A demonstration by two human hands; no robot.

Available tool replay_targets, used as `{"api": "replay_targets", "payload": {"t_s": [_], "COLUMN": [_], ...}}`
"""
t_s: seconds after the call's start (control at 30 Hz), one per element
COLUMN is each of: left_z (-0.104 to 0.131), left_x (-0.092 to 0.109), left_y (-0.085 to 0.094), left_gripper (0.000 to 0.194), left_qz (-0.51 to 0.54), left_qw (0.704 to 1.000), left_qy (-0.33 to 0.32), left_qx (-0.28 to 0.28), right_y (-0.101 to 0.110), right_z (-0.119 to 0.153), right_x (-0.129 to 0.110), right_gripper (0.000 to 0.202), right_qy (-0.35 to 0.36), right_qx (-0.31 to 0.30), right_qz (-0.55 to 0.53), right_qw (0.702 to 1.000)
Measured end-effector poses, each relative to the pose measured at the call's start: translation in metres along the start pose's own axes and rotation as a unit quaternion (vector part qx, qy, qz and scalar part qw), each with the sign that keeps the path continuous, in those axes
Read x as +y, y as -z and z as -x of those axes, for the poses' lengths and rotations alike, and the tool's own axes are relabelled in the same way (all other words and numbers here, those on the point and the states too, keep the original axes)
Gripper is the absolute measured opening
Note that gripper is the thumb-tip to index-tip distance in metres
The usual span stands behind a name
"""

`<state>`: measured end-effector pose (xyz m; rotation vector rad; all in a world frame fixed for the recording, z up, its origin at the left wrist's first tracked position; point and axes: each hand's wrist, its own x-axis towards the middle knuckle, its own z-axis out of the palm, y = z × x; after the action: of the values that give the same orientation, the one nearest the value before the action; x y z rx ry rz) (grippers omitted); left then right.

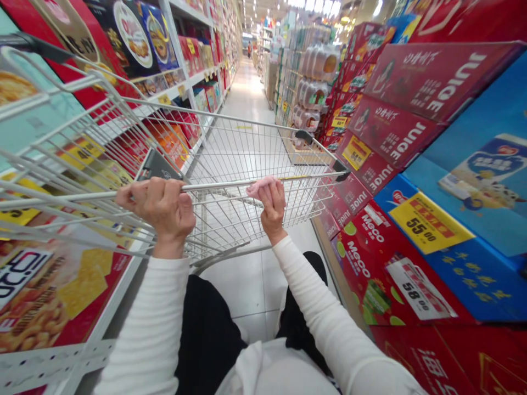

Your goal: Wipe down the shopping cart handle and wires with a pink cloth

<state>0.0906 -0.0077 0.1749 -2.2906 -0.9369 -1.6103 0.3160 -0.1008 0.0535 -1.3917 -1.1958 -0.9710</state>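
A wire shopping cart stands in front of me, turned at an angle across the aisle, and no goods show inside its basket. My left hand is wrapped round the cart's handle bar at its left part, beside a grey plastic piece. Further right, my right hand is closed on a pink cloth that lies against the same bar. The cloth is partly hidden by the fingers.
Shelves with packaged goods line the left side, close to the cart. Stacked red boxes and blue boxes rise close on the right. Wrapped bottle packs stand further up the tiled aisle, with a distant person.
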Motion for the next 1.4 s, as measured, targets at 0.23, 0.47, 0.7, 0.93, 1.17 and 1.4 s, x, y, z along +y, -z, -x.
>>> {"api": "replay_targets", "payload": {"t_s": [0.23, 0.47, 0.7, 0.93, 1.17, 1.4], "left_z": [0.045, 0.068, 0.065, 0.07, 0.072, 0.073], "left_x": [0.031, 0.054, 0.071, 0.065, 0.058, 0.054], "left_y": [-0.009, -0.031, -0.026, -0.03, -0.023, -0.023], "left_gripper": [0.048, 0.045, 0.045, 0.052, 0.054, 0.061], "left_qz": [0.065, 0.094, 0.093, 0.114, 0.12, 0.109], "left_qw": [0.995, 0.99, 0.987, 0.984, 0.984, 0.985], "left_qy": [0.053, 0.06, 0.11, 0.091, 0.063, 0.055], "left_qx": [0.058, -0.089, -0.075, -0.101, -0.113, -0.122], "right_y": [0.016, -0.001, 0.007, 0.003, -0.009, 0.013], "right_z": [0.043, 0.01, 0.064, 0.042, 0.075, 0.052], "right_x": [-0.008, -0.008, -0.007, -0.016, -0.016, 0.007], "right_gripper": [0.061, 0.056, 0.056, 0.056, 0.044, 0.039], "right_qy": [0.014, 0.007, 0.039, 0.034, 0.063, 0.06], "right_qx": [-0.007, -0.04, -0.067, -0.061, -0.11, -0.078], "right_qz": [-0.088, -0.02, -0.05, -0.053, -0.052, -0.06], "right_qw": [0.996, 0.999, 0.996, 0.996, 0.991, 0.993]}}
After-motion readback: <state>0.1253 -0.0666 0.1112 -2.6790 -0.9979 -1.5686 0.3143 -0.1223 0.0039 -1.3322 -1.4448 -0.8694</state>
